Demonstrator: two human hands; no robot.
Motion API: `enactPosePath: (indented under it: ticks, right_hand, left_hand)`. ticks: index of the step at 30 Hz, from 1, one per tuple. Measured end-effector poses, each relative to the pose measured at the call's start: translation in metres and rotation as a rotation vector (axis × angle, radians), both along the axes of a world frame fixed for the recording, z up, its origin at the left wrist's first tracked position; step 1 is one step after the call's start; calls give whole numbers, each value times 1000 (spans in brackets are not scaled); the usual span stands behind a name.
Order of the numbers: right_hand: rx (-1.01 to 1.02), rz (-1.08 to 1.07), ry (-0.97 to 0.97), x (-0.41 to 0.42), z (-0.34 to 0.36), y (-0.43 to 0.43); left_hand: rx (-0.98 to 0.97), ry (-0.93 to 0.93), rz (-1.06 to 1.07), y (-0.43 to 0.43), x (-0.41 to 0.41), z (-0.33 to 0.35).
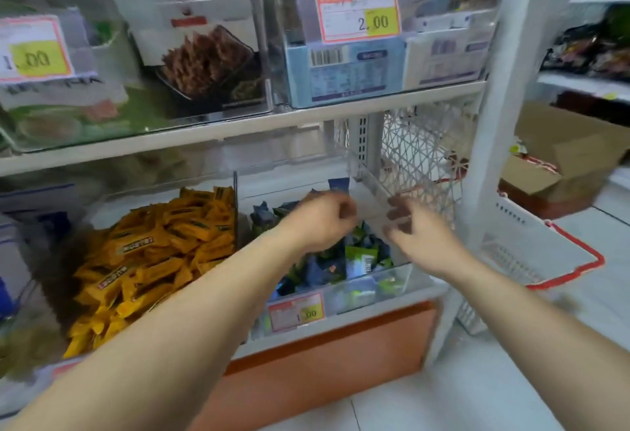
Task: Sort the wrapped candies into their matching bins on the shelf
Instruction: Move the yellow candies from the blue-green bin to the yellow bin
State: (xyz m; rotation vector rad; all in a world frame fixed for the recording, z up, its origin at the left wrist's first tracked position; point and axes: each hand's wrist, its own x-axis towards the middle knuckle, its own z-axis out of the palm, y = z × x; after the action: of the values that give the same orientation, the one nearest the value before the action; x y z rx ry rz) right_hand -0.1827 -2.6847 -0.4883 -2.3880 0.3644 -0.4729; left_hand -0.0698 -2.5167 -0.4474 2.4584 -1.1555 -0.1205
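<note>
Two clear bins stand on the lower shelf. The left bin (235, 188) is heaped with yellow wrapped candies (153, 253). The right bin (399, 274) holds blue and green wrapped candies (354, 260). My left hand (320, 222) hovers over the right bin with its fingers curled inward; motion blur hides whether it holds anything. My right hand (419, 233) is at the bin's right wall, fingers bent and apart, with nothing seen in it.
A price tag (296, 311) hangs on the right bin's front. The upper shelf carries clear bins of snack packets (201, 52) and blue boxes (344, 72). A white basket with a red rim (542, 253) stands right of the shelf post (501, 96). Beyond it lies a cardboard box (566, 158).
</note>
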Motion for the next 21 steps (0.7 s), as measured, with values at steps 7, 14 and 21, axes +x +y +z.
enactPosePath:
  ticks: [7,14,21]
  right_hand:
    - [-59,22,-52,6,-28,-7]
    - [-59,31,-98,9,-33,-11]
    - [-59,40,-86,11,-32,-12]
  left_hand:
    - [211,45,-27,-71,63,-44]
    - [524,292,-93,-75,81,-50]
    - [473,395,-152,-69,79,-46]
